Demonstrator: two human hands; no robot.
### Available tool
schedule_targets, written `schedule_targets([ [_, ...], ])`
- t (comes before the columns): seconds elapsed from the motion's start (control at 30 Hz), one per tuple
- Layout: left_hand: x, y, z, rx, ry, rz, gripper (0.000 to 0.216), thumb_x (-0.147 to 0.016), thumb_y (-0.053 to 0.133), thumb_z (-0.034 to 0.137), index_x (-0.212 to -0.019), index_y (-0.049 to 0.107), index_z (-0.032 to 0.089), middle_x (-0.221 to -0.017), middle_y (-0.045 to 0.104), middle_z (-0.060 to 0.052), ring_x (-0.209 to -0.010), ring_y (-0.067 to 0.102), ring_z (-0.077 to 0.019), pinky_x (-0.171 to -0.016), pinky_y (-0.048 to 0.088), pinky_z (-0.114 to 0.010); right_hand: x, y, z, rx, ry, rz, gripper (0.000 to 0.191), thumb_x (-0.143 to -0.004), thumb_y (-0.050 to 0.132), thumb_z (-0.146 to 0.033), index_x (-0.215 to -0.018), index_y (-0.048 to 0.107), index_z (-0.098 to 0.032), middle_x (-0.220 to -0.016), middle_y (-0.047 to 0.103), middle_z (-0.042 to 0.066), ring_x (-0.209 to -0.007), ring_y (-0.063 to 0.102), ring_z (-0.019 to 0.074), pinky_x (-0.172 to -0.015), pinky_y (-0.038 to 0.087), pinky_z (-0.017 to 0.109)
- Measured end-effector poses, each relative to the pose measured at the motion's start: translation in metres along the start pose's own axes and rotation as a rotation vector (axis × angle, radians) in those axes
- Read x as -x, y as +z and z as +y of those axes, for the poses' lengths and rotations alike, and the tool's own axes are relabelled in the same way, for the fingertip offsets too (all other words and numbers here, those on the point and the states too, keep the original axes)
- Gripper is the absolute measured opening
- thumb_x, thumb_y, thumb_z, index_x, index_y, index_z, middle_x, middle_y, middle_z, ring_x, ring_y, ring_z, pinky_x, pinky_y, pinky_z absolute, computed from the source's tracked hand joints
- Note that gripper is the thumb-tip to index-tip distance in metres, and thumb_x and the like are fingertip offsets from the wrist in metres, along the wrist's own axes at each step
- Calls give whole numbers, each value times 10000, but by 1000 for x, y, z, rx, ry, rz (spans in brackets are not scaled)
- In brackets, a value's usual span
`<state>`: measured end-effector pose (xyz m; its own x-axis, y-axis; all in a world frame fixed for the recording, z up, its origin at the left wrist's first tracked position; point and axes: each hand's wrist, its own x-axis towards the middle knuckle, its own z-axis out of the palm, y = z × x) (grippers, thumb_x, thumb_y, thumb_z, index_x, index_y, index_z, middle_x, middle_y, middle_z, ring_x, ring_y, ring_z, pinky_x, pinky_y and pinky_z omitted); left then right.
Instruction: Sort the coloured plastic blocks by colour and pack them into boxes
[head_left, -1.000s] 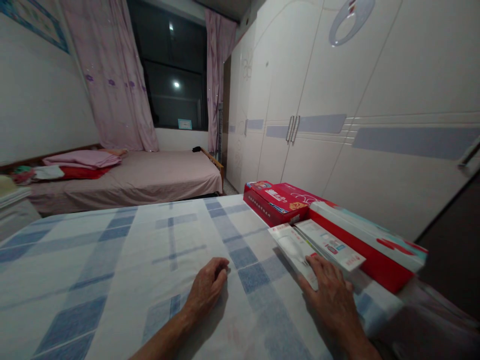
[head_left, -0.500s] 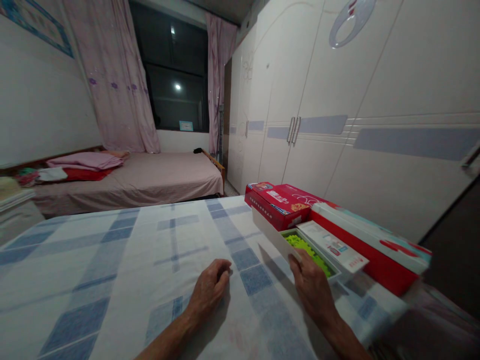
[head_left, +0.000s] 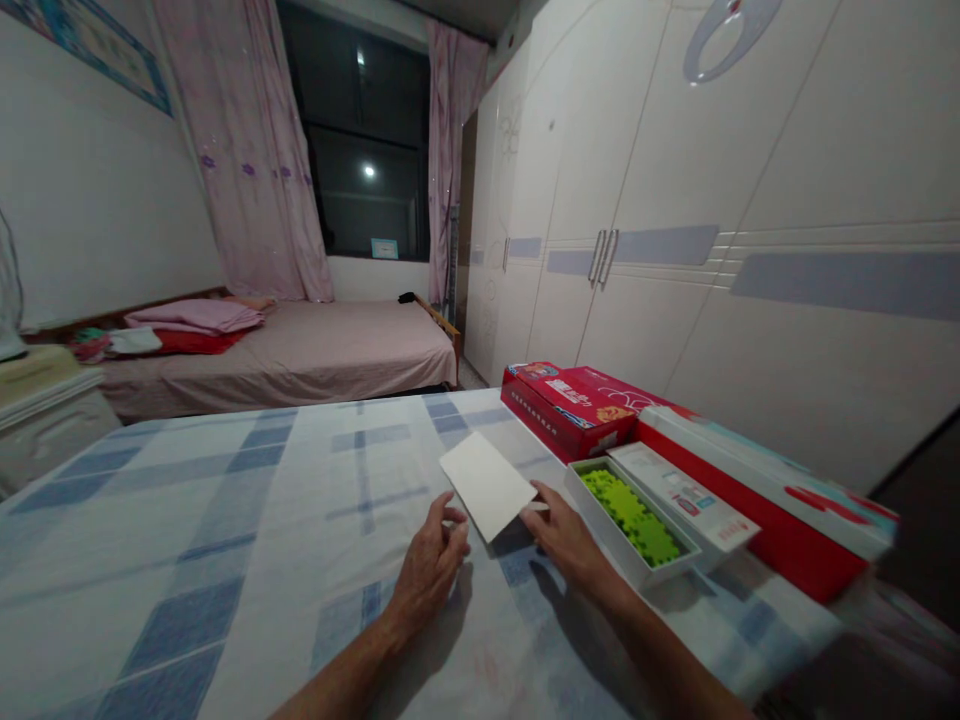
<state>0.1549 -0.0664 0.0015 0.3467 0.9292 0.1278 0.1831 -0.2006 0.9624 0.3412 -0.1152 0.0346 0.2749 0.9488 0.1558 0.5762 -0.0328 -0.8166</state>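
Observation:
A blank white card is tilted above the checked bedsheet, pinched at its right corner by my right hand. A pale second edge shows by those fingers, so it may be folded. Just short of the card's near left edge is my left hand, fingers loosely bent and apart, holding nothing. To the right of my right hand stands an open white box, its inside filled with bright green pieces with notched edges.
Beside the open box lies a white printed box. Behind are a red printed box and a long red and white box. Further off are a bed with a pink cover, a window and white wardrobes.
My right hand has moved left with the white card, away from the open box, and the card now lies flatter. My left hand has opened its fingers toward it. The view has shifted slightly left.

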Motion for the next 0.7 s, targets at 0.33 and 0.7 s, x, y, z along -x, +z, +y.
schedule_targets([
  [0.33, 1, 0, -2, -22, 35, 0, 446, -806, 436, 290, -1231, 421, 157, -1015, 582, -74, -688, 584, -128, -651, 471, -274, 81, -80, 50, 810, -69, 400, 196, -911, 369, -307, -996, 519, -214, -1005, 578, 60, -752, 622, 170, -576, 501, 292],
  [0.7, 4, 0, 0, -23, 84, 20, 384, -803, 440, 253, -1172, 486, 157, -1020, 591, -82, -693, 590, -135, -687, 480, -300, 82, -72, 63, 714, -254, 392, 149, -899, 383, -261, -961, 511, -215, -910, 602, 50, -808, 631, 181, -653, 529, 303],
])
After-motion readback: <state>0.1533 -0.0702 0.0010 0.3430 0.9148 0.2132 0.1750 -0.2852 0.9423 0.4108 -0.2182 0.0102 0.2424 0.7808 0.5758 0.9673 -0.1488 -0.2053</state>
